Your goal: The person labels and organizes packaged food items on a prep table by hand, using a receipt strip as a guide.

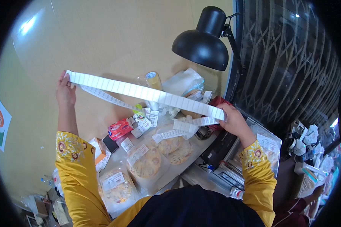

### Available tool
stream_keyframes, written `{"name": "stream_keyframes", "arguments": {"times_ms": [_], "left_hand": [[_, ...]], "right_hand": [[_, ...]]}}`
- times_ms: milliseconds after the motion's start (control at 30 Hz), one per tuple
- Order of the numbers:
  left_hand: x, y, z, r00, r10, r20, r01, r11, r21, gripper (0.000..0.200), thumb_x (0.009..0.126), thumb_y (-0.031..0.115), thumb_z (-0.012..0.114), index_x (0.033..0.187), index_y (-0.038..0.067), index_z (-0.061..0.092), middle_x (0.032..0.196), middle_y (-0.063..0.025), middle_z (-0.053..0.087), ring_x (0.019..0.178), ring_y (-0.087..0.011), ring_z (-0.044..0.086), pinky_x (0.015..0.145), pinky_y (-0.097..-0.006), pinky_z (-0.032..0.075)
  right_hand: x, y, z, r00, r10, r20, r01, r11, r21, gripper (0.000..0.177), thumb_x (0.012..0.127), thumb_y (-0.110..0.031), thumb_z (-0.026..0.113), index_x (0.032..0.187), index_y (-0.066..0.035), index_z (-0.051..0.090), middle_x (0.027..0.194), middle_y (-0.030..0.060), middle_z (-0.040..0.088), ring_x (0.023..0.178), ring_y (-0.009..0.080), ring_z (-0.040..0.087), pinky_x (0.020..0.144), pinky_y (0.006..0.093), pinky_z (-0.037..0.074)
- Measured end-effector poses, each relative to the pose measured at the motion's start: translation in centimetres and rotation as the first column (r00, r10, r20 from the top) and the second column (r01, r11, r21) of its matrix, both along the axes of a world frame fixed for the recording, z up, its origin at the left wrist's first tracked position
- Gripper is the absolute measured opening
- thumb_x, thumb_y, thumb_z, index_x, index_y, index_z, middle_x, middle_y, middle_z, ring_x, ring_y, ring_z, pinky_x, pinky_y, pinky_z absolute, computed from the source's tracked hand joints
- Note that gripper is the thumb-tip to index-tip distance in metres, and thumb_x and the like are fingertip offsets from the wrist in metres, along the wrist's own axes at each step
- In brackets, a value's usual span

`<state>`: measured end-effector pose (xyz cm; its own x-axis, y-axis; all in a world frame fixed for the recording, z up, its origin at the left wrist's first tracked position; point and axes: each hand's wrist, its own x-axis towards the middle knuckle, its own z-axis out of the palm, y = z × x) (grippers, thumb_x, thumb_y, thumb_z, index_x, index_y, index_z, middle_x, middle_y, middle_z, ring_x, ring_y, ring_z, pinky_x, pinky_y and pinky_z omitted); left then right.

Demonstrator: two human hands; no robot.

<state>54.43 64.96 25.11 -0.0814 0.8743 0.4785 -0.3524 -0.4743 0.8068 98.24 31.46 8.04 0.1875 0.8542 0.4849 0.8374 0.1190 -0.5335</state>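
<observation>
Fingers (pixel 61 78) of the left hand (pixel 66 92): closed in a pinch on one end of the label strip (pixel 144 92), raised in front of the wall. Fingers (pixel 224 110) of the right hand (pixel 235 122): closed on the other end, held lower. Label strip: one, white, divided into many small blanks, stretched taut between the two sets of fingers. Its long axis sloped down from the left fingers to the right fingers. Neither hand was nearer, as each held an end. Narrower strip (pixel 106 96): one, hung from the left fingers beneath the wide strip and sagged towards the tabletop (pixel 185 174). Whether it was a separate piece or peeled backing could not be told. Below the span between the fingers, on the tabletop: bagged round biscuits (pixel 146 163), four counted, each with a white label; red packet (pixel 119 128), one; loose label pieces (pixel 170 134), several, number uncertain. Beyond the strip, between the two hands: tape roll (pixel 153 78), one; clear plastic bag (pixel 183 81), one. Above the right fingers: black desk lamp (pixel 202 43), one. Under the right hand: black machine (pixel 219 147), one, kind unclear.
</observation>
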Motion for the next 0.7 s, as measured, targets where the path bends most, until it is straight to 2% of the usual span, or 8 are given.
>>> {"name": "stream_keyframes", "arguments": {"times_ms": [67, 167, 200, 333, 433, 567, 667, 700], "left_hand": [[-0.7, 1.1, 1.7, 0.998, 0.056, -0.022, -0.056, 0.998, 0.013, 0.032, 0.086, 0.017, 0.054, 0.118, 0.012, 0.049, 0.113, -0.0004, 0.056, 0.109, -0.0132, 0.047, 0.098, -0.0497, 0.016], [-1.8, 1.0, 4.1, 0.989, 0.136, -0.053, -0.133, 0.989, 0.058, 0.033, 0.085, 0.018, 0.056, 0.117, 0.012, 0.050, 0.115, 0.0004, 0.056, 0.113, -0.0126, 0.044, 0.100, -0.0502, 0.011], [-2.4, 1.4, 4.7, 0.991, 0.124, -0.040, -0.121, 0.989, 0.084, 0.034, 0.085, 0.019, 0.057, 0.118, 0.013, 0.051, 0.116, 0.0002, 0.055, 0.115, -0.0134, 0.043, 0.101, -0.0507, 0.006], [-5.1, 1.2, 7.0, 0.985, 0.173, -0.012, -0.168, 0.968, 0.187, 0.037, 0.085, 0.019, 0.058, 0.118, 0.004, 0.050, 0.116, -0.0074, 0.055, 0.110, -0.0163, 0.048, 0.097, -0.0354, 0.030], [-9.7, 2.7, 8.3, 0.985, 0.171, -0.028, -0.156, 0.945, 0.286, 0.037, 0.086, 0.017, 0.058, 0.117, -0.001, 0.050, 0.115, -0.0099, 0.055, 0.107, -0.0179, 0.050, 0.090, -0.0283, 0.037], [-15.8, 1.4, 11.1, 0.959, 0.280, -0.045, -0.253, 0.916, 0.311, 0.036, 0.087, 0.016, 0.056, 0.119, 0.001, 0.050, 0.118, -0.0097, 0.053, 0.108, -0.0190, 0.050, 0.093, -0.0301, 0.036], [-15.7, -4.7, 12.8, 0.840, 0.540, -0.055, -0.522, 0.832, 0.189, 0.044, 0.088, 0.027, 0.051, 0.125, 0.004, 0.046, 0.124, -0.0071, 0.051, 0.117, -0.0186, 0.044, 0.098, -0.0360, 0.028], [-21.6, -2.4, 13.9, 0.884, 0.464, -0.056, -0.434, 0.860, 0.269, 0.037, 0.088, 0.010, 0.046, 0.124, 0.002, 0.045, 0.133, -0.0076, 0.041, 0.114, -0.0206, 0.047, 0.097, -0.0315, 0.035]], "right_hand": [[0.9, 0.5, -0.3, 0.992, -0.090, 0.086, 0.084, 0.994, 0.065, 0.034, 0.063, 0.000, 0.061, 0.096, -0.006, 0.054, 0.092, 0.0152, 0.059, 0.092, 0.0336, 0.055, 0.079, 0.0395, 0.044], [2.5, 1.7, -1.5, 0.971, -0.161, 0.177, 0.133, 0.978, 0.162, 0.036, 0.063, 0.001, 0.060, 0.098, -0.006, 0.053, 0.095, 0.0157, 0.058, 0.094, 0.0345, 0.053, 0.082, 0.0406, 0.043], [3.1, 2.1, -2.2, 0.965, -0.175, 0.195, 0.138, 0.972, 0.189, 0.036, 0.064, 0.001, 0.061, 0.098, -0.005, 0.053, 0.094, 0.0155, 0.057, 0.092, 0.0348, 0.053, 0.081, 0.0412, 0.043], [4.4, 4.4, -3.8, 0.948, -0.192, 0.255, 0.159, 0.977, 0.145, 0.037, 0.064, -0.001, 0.063, 0.098, -0.006, 0.052, 0.091, 0.0148, 0.057, 0.091, 0.0342, 0.053, 0.081, 0.0413, 0.043], [4.7, 6.0, -4.6, 0.943, -0.183, 0.279, 0.160, 0.982, 0.104, 0.038, 0.064, -0.003, 0.063, 0.099, -0.006, 0.051, 0.092, 0.0137, 0.056, 0.093, 0.0331, 0.052, 0.081, 0.0410, 0.044], [4.1, 7.7, -4.6, 0.935, -0.197, 0.296, 0.159, 0.976, 0.145, 0.039, 0.065, -0.003, 0.062, 0.102, -0.007, 0.051, 0.094, 0.0123, 0.056, 0.096, 0.0317, 0.052, 0.081, 0.0406, 0.044], [3.8, 8.6, -3.8, 0.927, -0.226, 0.300, 0.169, 0.964, 0.205, 0.039, 0.066, -0.001, 0.060, 0.103, -0.008, 0.052, 0.095, 0.0121, 0.055, 0.095, 0.0316, 0.052, 0.081, 0.0403, 0.044], [3.6, 8.9, -3.5, 0.923, -0.239, 0.301, 0.176, 0.959, 0.223, 0.038, 0.066, -0.001, 0.059, 0.103, -0.008, 0.053, 0.095, 0.0122, 0.055, 0.095, 0.0317, 0.052, 0.081, 0.0401, 0.044]]}}
